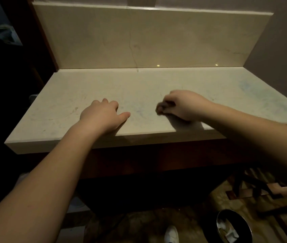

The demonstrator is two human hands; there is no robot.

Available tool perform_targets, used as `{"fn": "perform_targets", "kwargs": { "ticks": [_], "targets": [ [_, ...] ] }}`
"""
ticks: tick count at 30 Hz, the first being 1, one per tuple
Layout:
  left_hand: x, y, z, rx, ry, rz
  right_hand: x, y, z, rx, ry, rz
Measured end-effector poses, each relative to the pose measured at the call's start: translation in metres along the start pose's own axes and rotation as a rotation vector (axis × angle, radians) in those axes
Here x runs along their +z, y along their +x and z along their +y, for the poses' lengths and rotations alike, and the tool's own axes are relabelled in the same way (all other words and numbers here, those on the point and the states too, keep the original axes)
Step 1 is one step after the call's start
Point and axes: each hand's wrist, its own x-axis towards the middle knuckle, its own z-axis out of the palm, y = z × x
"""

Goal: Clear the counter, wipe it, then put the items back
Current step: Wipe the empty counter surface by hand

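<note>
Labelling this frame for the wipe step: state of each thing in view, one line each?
counter: bare, faint bluish smears at the right
left hand: flat on the counter, fingers relaxed
right hand: pinches a small dark wad
dark wad: bunched, blurred, touching the counter
waste bin: on the floor, crumpled white paper inside

- The small dark thing [162, 108] in the right hand [183, 105] is blurred and mostly covered by curled fingers; I can't tell what it is.
- The bin [234, 227] is cut by the bottom edge.
</note>
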Motion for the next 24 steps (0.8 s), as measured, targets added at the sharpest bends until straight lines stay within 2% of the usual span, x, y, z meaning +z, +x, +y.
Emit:
{"fn": "perform_targets", "kwargs": {
  "ticks": [5, 11, 13, 20, 24],
  "targets": [
    [-0.003, 0.003, -0.002, -0.002, 0.043, -0.011, 0.001, 0.053, 0.007, 0.075, -0.063, 0.041],
    [-0.003, 0.004, 0.0, -0.008, 0.06, -0.026, -0.005, -0.015, 0.013, -0.145, -0.079, -0.076],
    [-0.005, 0.005, 0.002, -0.02, 0.066, -0.052, -0.006, -0.022, 0.016, -0.159, -0.073, -0.116],
    [-0.015, 0.017, 0.012, -0.121, 0.031, -0.101, -0.005, 0.079, 0.023, -0.015, -0.088, -0.055],
    [-0.019, 0.025, 0.02, -0.15, 0.002, -0.113, -0.009, 0.07, 0.025, -0.111, -0.075, -0.107]
  ]
}}
